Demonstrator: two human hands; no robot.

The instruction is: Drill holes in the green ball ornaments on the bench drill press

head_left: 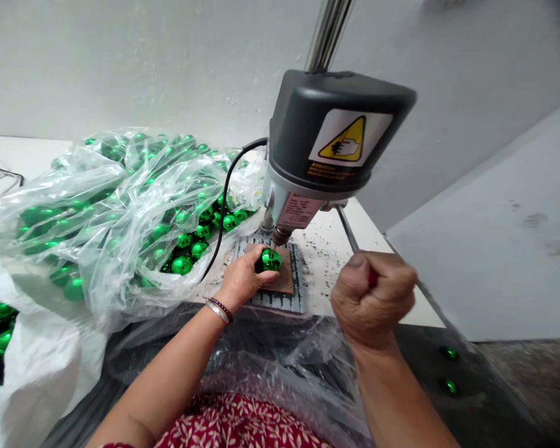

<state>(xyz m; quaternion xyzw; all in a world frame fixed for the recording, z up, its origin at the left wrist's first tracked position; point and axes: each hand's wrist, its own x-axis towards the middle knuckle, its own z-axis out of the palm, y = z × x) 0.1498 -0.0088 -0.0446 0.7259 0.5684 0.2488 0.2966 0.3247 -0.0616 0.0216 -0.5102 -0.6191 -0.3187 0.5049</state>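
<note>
A shiny green ball (pixel 271 260) sits at the centre of the work, on a brown board (pixel 287 279) over a grey slotted base plate (pixel 298 301). The left hand (pixel 242 280), at the ball's 8 o'clock, holds it between thumb and fingers. Two bracelets (pixel 219 310) circle that wrist.

Right above the ball, near 12 o'clock, the drill chuck (pixel 281 235) points down with a thin bit; whether the bit enters the ball I cannot tell. The dark drill head (pixel 340 124), bearing a yellow warning label (pixel 350 138), looms at 1 o'clock.

Between 3 and 4 o'clock the right hand (pixel 374 297) is a tight fist around the red handle (pixel 373 278) of a metal lever (pixel 348 229). Dark shavings (pixel 325 267) speckle the white tabletop (pixel 364 236) between.

A black cable (pixel 224 211) curves down at 10 o'clock. Beyond it, toward 9 and 10, a clear plastic bag (pixel 109 264) spreads over many green balls. More lie in a white sack (pixel 58 348) at 8 o'clock. Far out at 4 o'clock, two loose balls (pixel 450 353) rest on a dark surface.
</note>
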